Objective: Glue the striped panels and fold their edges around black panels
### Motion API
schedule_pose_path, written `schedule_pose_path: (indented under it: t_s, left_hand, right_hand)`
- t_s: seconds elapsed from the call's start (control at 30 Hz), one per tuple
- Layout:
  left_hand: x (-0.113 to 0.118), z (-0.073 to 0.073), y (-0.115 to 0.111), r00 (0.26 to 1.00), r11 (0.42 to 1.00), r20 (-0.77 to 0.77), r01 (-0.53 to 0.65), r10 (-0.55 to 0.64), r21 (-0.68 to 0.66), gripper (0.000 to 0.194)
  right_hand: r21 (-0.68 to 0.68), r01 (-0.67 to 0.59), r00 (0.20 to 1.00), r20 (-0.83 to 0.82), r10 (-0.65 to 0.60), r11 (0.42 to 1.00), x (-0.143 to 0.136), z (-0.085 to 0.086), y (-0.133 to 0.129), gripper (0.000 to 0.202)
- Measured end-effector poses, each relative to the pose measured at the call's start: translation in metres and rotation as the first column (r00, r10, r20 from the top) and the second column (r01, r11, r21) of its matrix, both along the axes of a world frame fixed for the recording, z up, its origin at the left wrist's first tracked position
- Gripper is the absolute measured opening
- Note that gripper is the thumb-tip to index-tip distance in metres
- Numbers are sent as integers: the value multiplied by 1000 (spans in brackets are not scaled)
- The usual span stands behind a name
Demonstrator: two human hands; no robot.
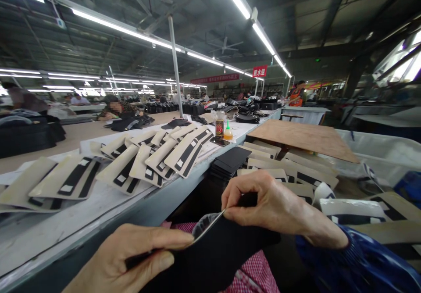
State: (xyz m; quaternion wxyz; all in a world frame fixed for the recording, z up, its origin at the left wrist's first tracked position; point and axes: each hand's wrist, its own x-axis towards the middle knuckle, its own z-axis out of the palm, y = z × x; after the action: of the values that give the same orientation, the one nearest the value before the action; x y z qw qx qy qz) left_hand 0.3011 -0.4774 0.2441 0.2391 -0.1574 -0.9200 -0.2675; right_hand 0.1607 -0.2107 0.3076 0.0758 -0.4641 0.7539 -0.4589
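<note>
So on the far left there's a pile of beige panels with black strips (pixel 67 179), overlapping all over the white tabletop (pixel 33 236). Next over, the left hand (pixel 113 251) has thumb and forefinger pinched on the near edge of a black sheet (pixel 217 253). That sheet's out in front of the person, off the tabletop, above some pink checked cloth (pixel 258 271). A bit of clear film (pixel 202 225) shows behind the edge; can't tell if it's attached. The squeeze bottle with the green tip (pixel 228 133) sits farther back.

Right hand (pixel 278 201) is pinching the same edge farther along, fingers curled in tight, with more strip-marked panels (pixel 309 174) beyond it.

Tip, imo: keep both pinches light and right on the rim, with even tension so the edge between them doesn't buckle. Shifting one hand at a time while the other anchors would probably work best.
</note>
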Motion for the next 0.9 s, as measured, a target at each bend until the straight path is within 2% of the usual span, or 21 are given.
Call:
schedule_pose_path:
  t_s: [0.1, 0.17, 0.27, 0.33, 0.53, 0.67, 0.8, 0.9]
  left_hand:
    - [-10, 7, 7, 993, 995, 113, 8, -20, 102, 33]
    - [-16, 15, 15, 992, 988, 124, 19, -38, 154, 30]
    - [-23, 25, 29, 991, 979, 126, 7, -33, 205, 23]
    - [-25, 28, 35, 987, 978, 159, 4, -38, 209, 24]
    - [-29, 27, 47, 938, 970, 343, -44, -41, 237, 38]
    - [-33, 31, 58, 882, 949, 452, -19, -132, 315, 38]
    - [-41, 29, 68, 860, 884, 450, 4, -241, 467, 30]
    - [-47, 18, 70, 905, 898, 392, -27, -164, 438, 27]
  right_hand:
    - [13, 39, 987, -154, -37, 999, 3, 1, -1, 15]
    - [-4, 48, 967, -251, -48, 999, 5, 1, -2, 17]
    - [-46, 32, 946, -320, -45, 998, 10, 2, -2, 18]
    - [-63, 15, 941, -337, -36, 998, 12, 3, -1, 19]
    - [-68, -33, 953, -303, 11, 997, 16, 6, 0, 20]
    - [-80, -83, 972, -225, 63, 993, 13, 3, -1, 21]
    - [-35, -124, 987, -107, 120, 992, 4, -2, -3, 17]
    - [-14, -133, 952, -280, 124, 991, -3, -7, -6, 15]
